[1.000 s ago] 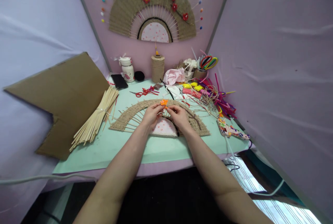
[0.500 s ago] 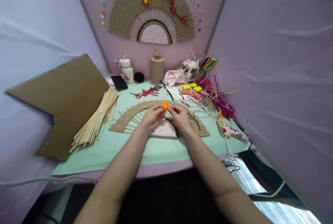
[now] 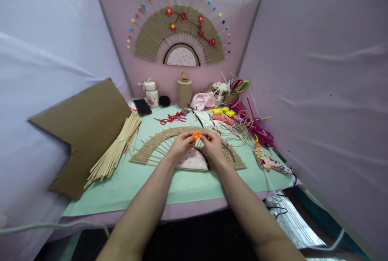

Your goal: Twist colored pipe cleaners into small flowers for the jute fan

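A small orange flower point(image 3: 197, 135) is pinched between both hands, above the middle of a woven twine fan. My left hand point(image 3: 183, 145) has its fingertips closed on the flower's left side. On the other side, the fingers of my right hand point(image 3: 212, 144) grip it too. Beneath them the fan point(image 3: 151, 148) lies on the table, its stick ribs showing between the twine band and a half-round of pink-dotted white cloth point(image 3: 194, 161) edged in black. A brown twig point(image 3: 228, 150) rests on the fan's right part, partly behind my right hand.
A stick bundle point(image 3: 117, 148) and cardboard point(image 3: 87, 119) lie left. Red scissors point(image 3: 164, 121), a twine spool point(image 3: 184, 93) and a bottle point(image 3: 151, 94) sit behind. Coloured pipe cleaners point(image 3: 257, 125) and a patterned glue gun point(image 3: 271, 162) are right. A finished fan point(image 3: 151, 34) hangs on the back wall.
The camera view has tilted up, so everything sits lower and more of the hanging fan shows. Both hands keep hold of the orange flower, which appears slightly turned.
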### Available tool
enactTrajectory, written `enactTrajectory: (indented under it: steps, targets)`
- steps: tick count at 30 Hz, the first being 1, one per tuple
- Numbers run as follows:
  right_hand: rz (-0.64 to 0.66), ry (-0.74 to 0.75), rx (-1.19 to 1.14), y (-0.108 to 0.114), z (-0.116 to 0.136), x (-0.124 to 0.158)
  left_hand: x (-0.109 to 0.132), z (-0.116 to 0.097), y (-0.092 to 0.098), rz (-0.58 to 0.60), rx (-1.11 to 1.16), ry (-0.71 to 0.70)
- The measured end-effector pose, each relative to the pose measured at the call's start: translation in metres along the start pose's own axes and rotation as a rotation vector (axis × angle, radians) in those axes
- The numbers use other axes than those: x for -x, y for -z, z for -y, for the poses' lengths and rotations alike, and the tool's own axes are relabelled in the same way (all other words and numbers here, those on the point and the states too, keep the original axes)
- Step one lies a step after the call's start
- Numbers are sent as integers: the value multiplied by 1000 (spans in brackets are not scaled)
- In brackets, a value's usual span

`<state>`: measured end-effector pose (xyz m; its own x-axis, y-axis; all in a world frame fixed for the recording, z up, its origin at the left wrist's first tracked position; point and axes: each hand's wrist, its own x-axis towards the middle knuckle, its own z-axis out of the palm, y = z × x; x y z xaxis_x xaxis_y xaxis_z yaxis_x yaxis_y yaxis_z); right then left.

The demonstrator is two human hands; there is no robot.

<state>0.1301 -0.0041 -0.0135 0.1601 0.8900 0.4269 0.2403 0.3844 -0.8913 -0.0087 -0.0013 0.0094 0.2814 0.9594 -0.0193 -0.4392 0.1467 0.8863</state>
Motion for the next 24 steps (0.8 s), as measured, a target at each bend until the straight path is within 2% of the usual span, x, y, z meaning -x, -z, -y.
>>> enactTrajectory:
  steps: [9,14,17,24]
  targets:
    - [16,-37,42,1,-2,-2,-2,0,3,-76,191,102]
    - [24,-33,83,2,-2,-2,-2,-1,4,-111,-8,100]
    - [48,-63,80,3,-1,-2,-3,0,7,-133,-52,98]
    - [184,-178,-90,3,-2,-4,-3,1,10,-123,-116,118]
